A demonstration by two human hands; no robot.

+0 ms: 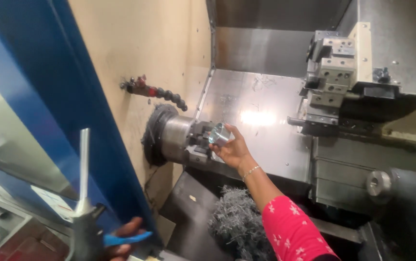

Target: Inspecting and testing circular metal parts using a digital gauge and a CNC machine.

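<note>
My right hand point(232, 151) pinched a shiny metal cylinder point(219, 134) in its fingers, just beside the chuck point(176, 139); my left hand point(121, 241), half cut off, gripped an air gun point(84, 227).

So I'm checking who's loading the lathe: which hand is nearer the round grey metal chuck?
Right. The right hand is at the round grey metal chuck, its grip on a shiny metal cylinder at the jaws. The left hand is far below-left, holding a blue-triggered air gun.
</note>
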